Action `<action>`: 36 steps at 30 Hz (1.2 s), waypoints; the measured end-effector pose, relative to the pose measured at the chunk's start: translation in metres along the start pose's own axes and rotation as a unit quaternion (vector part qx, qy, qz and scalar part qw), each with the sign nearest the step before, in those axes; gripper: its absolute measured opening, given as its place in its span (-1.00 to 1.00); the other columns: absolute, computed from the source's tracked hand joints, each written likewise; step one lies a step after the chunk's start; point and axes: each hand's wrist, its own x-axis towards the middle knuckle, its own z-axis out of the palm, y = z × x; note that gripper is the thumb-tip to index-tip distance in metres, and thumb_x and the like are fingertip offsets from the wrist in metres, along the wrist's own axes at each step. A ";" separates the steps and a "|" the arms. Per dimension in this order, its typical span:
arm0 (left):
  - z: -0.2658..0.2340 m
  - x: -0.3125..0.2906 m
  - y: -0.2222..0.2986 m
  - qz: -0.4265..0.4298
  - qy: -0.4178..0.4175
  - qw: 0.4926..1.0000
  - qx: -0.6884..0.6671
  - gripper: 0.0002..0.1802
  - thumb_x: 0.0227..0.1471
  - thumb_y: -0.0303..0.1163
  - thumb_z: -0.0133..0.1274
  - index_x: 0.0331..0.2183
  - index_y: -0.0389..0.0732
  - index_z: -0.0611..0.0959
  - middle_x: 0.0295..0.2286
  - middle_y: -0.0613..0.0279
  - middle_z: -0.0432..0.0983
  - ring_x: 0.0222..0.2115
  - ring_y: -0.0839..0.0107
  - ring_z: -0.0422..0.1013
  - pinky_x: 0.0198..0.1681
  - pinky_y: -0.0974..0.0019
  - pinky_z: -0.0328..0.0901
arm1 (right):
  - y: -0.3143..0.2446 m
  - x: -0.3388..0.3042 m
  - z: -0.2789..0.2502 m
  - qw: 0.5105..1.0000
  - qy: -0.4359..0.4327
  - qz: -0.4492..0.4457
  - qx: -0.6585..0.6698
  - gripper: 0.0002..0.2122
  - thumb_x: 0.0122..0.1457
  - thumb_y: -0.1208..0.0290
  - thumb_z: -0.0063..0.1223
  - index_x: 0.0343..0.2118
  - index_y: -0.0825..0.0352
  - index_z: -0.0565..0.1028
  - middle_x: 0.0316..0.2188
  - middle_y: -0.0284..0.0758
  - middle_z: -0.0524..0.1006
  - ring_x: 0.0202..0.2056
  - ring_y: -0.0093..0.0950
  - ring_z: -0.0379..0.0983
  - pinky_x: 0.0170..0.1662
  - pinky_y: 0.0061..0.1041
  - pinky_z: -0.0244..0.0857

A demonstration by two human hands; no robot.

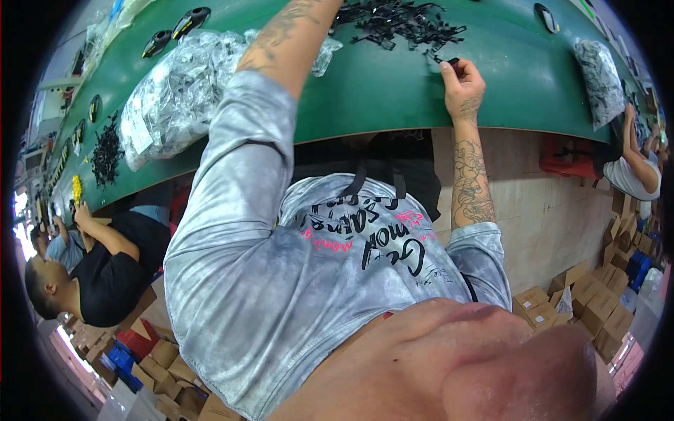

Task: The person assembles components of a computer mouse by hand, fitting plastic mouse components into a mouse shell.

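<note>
My right hand (464, 85) is above the near part of the green table (393, 95). Its thumb and fingers are closed in a pinch on a small black plastic piece (453, 62). Just beyond it lies a loose pile of small black plastic parts (400, 22), some of them thin and clip-like. My left arm stretches forward past the pile's left side and leaves the picture at the top edge, so my left hand is out of sight.
A big clear bag of parts (184, 91) lies left of my left arm. Another filled bag (599, 81) is at the table's right end. Black oval items (191, 22) sit at the far left. Co-workers sit on both sides; cardboard boxes (597, 302) stand behind.
</note>
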 end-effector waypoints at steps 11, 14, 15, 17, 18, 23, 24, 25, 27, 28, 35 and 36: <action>-0.025 -0.315 0.006 -0.157 -0.244 0.763 -0.578 -0.31 -0.02 -0.79 0.18 0.18 -0.41 0.45 -0.02 -0.05 0.51 -0.08 0.23 0.56 0.05 0.21 0.54 | 0.015 -0.004 -0.019 0.993 0.006 0.022 0.113 -0.85 0.22 0.46 0.28 -0.38 0.42 0.55 -0.54 -0.48 0.50 -0.52 -0.71 0.35 -0.44 -0.70 0.21; -0.020 -0.311 -0.005 -0.163 -0.252 0.764 -0.571 -0.32 0.03 -0.74 0.14 0.21 -0.37 0.41 0.04 -0.04 0.47 -0.02 0.16 0.53 0.12 0.13 0.50 | 0.004 -0.002 -0.022 0.994 -0.007 0.048 0.095 -0.88 0.28 0.48 0.22 -0.35 0.41 0.53 -0.49 -0.41 0.51 -0.48 -0.68 0.38 -0.45 -0.68 0.21; -0.016 -0.311 -0.008 -0.165 -0.250 0.765 -0.570 -0.30 0.03 -0.72 0.16 0.22 -0.36 0.40 0.02 0.01 0.47 -0.03 0.19 0.53 0.10 0.19 0.50 | -0.001 0.001 -0.019 0.976 0.026 0.086 0.201 -0.88 0.28 0.48 0.21 -0.36 0.40 0.54 -0.50 -0.44 0.51 -0.47 -0.67 0.39 -0.43 -0.70 0.21; -0.011 -0.313 -0.017 -0.148 -0.242 0.785 -0.551 -0.33 0.03 -0.73 0.14 0.20 -0.38 0.40 0.00 0.00 0.49 -0.05 0.22 0.54 0.07 0.20 0.51 | -0.021 0.001 -0.019 0.933 0.055 0.122 0.334 -0.90 0.30 0.49 0.17 -0.35 0.38 0.56 -0.48 -0.46 0.51 -0.42 -0.68 0.40 -0.37 -0.70 0.22; -0.008 -0.311 -0.016 -0.122 -0.235 0.808 -0.527 -0.35 0.02 -0.74 0.13 0.18 -0.40 0.41 -0.01 -0.01 0.51 -0.08 0.25 0.55 0.04 0.21 0.53 | -0.029 -0.004 -0.019 0.935 0.059 0.122 0.328 -0.90 0.30 0.49 0.17 -0.35 0.38 0.56 -0.48 -0.46 0.51 -0.42 -0.68 0.40 -0.37 -0.70 0.22; -0.022 -0.313 -0.018 -0.174 -0.253 0.729 -0.612 -0.30 0.11 -0.74 -0.02 0.29 -0.31 0.32 0.05 0.11 0.52 -0.05 0.35 0.54 -0.04 0.32 0.49 | -0.087 -0.031 0.001 0.969 -0.223 0.082 0.070 -0.77 0.23 0.32 0.28 -0.30 0.43 0.61 -0.49 -0.51 0.49 -0.43 -0.71 0.31 -0.33 -0.68 0.20; -0.018 -0.312 -0.018 -0.175 -0.259 0.725 -0.614 -0.30 0.11 -0.74 -0.02 0.29 -0.31 0.32 0.05 0.11 0.52 -0.05 0.35 0.54 -0.04 0.32 0.49 | -0.085 -0.032 0.006 0.964 -0.247 0.096 0.035 -0.74 0.21 0.28 0.30 -0.30 0.43 0.62 -0.49 -0.51 0.49 -0.43 -0.71 0.31 -0.32 -0.67 0.22; -0.015 -0.311 -0.019 -0.163 -0.260 0.725 -0.616 -0.31 0.11 -0.74 -0.02 0.28 -0.31 0.33 0.05 0.12 0.52 -0.06 0.36 0.54 -0.04 0.32 0.48 | -0.078 -0.032 0.010 0.971 -0.218 0.078 0.057 -0.73 0.21 0.25 0.30 -0.31 0.43 0.62 -0.49 -0.48 0.52 -0.41 -0.70 0.36 -0.28 -0.64 0.27; -0.014 -0.313 -0.018 -0.158 -0.256 0.727 -0.618 -0.30 0.10 -0.75 -0.03 0.28 -0.33 0.33 0.05 0.10 0.51 -0.07 0.37 0.54 -0.04 0.34 0.48 | -0.074 -0.034 0.009 0.974 -0.213 0.069 0.029 -0.73 0.24 0.26 0.28 -0.27 0.43 0.62 -0.46 -0.52 0.51 -0.39 -0.73 0.33 -0.28 -0.68 0.23; -0.014 -0.313 -0.017 -0.158 -0.255 0.726 -0.619 -0.30 0.10 -0.75 -0.03 0.28 -0.33 0.33 0.05 0.10 0.51 -0.07 0.37 0.54 -0.04 0.34 0.48 | -0.073 -0.034 0.008 0.976 -0.210 0.058 0.003 -0.74 0.28 0.27 0.25 -0.23 0.43 0.61 -0.42 -0.56 0.50 -0.38 -0.76 0.31 -0.28 -0.73 0.19; -0.017 -0.314 -0.007 -0.162 -0.237 0.732 -0.617 -0.31 0.09 -0.75 -0.04 0.28 -0.37 0.33 0.05 0.10 0.50 -0.07 0.40 0.52 -0.04 0.37 0.46 | -0.070 -0.030 0.008 0.984 -0.163 0.041 -0.062 -0.69 0.22 0.22 0.27 -0.25 0.45 0.63 -0.42 -0.36 0.64 -0.36 -0.60 0.50 -0.21 -0.53 0.38; -0.017 -0.313 -0.005 -0.160 -0.229 0.744 -0.606 -0.34 0.12 -0.72 -0.02 0.27 -0.36 0.34 0.02 0.12 0.52 -0.10 0.43 0.53 -0.07 0.39 0.47 | -0.073 -0.030 0.008 0.983 -0.160 0.025 -0.091 -0.69 0.22 0.21 0.27 -0.29 0.45 0.63 -0.44 -0.36 0.63 -0.36 -0.60 0.50 -0.21 -0.53 0.38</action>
